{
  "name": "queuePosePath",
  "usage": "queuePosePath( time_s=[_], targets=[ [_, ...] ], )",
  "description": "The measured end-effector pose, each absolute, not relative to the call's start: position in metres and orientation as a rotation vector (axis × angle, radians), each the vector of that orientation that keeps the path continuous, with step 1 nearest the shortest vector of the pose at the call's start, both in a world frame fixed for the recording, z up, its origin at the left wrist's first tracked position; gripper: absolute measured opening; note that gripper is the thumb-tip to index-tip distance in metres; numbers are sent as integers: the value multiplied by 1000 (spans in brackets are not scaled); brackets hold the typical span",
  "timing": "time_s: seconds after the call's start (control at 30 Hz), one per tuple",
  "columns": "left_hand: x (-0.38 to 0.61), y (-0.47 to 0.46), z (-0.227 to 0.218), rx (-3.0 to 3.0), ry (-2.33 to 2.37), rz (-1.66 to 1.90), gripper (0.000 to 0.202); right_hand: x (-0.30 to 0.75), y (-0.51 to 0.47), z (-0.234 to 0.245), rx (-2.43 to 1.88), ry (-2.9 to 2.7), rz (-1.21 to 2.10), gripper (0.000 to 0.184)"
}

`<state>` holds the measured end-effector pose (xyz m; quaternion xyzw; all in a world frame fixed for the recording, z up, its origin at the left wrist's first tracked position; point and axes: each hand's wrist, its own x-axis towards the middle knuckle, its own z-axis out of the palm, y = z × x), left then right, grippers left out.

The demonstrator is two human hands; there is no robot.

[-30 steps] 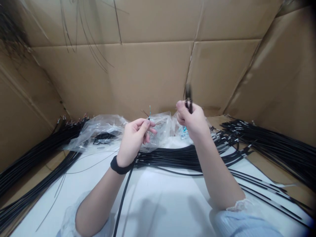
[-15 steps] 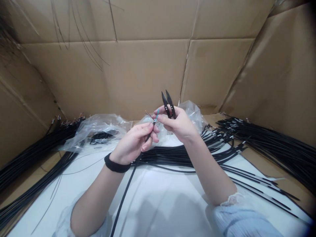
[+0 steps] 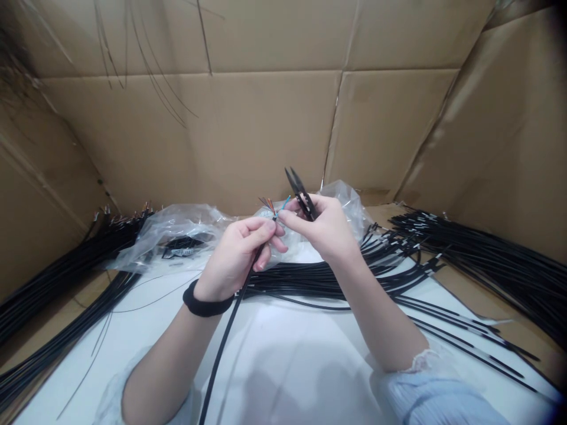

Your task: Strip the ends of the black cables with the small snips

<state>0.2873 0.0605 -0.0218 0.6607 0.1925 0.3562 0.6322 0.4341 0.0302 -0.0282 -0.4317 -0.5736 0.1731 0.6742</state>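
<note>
My left hand is closed around a black cable near its end, and the cable runs down toward me. Thin coloured wires fan out of the cable's tip just above my left fingers. My right hand grips small black snips, blades pointing up and slightly apart, while its fingertips pinch at the coloured wires. Both hands meet above the white table.
Bundles of black cables lie on the left, across the middle and on the right. Crumpled clear plastic bags sit behind my hands. Cardboard walls enclose the workspace on three sides.
My right hand moved left with the snips and joined my left hand at the cable tip. The coloured wires are now spread out more.
</note>
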Motion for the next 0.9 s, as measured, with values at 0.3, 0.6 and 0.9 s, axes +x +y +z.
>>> queuePosePath(
  time_s=[0.3, 0.6, 0.9],
  targets=[
    [287, 55, -18, 1386, 334, 665, 20, 432, 21, -27, -929, -1366, 364, 15],
    [282, 52, -16, 1083, 195, 478, 18, 431, 22, -27, -745, -1479, 514, 14],
    [283, 46, -15, 1371, 316, 642, 24, 433, 20, -27, -856, -1406, 550, 23]
  ],
)
